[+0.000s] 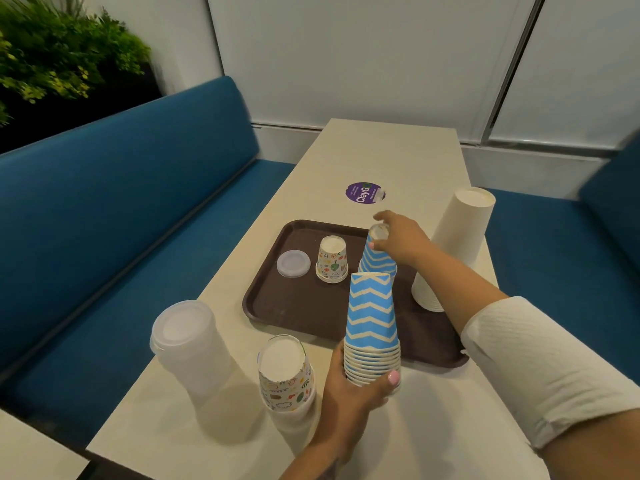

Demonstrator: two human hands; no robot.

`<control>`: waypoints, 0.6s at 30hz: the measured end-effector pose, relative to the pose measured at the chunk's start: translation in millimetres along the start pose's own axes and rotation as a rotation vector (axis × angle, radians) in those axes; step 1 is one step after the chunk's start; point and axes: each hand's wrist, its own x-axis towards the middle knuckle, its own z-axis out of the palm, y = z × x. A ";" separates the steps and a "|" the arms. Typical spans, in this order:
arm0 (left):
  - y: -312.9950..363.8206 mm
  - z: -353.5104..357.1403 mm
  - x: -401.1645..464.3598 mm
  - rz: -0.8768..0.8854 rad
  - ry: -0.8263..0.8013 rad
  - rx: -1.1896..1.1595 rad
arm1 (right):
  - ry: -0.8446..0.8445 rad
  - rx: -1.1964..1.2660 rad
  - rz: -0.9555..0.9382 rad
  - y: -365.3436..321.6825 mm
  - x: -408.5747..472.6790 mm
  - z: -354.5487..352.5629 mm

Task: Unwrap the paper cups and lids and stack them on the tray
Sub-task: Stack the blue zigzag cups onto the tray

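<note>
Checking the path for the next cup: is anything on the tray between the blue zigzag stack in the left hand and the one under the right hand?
Nothing visible: the held blue zigzag paper cup stack faces bare brown plastic tray.

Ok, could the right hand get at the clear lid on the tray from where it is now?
Probably yes, once free: the right hand grips a blue zigzag cup on the tray. The clear lid lies uncovered beyond the patterned cup.

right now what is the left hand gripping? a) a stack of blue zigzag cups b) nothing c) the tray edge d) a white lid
a: the left hand grips the blue zigzag cups at the stack's lower rims, near the tray.
</note>
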 end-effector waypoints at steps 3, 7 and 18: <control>-0.1 -0.4 1.7 0.000 0.007 0.005 | -0.055 -0.008 0.037 5.1 -1.2 4.3; 0.4 3.5 4.4 -0.007 0.011 0.011 | -0.026 0.034 0.025 3.7 -10.1 -7.1; 13.4 29.4 8.4 0.029 0.005 -0.004 | -0.289 0.304 -0.064 -28.1 -76.7 -58.2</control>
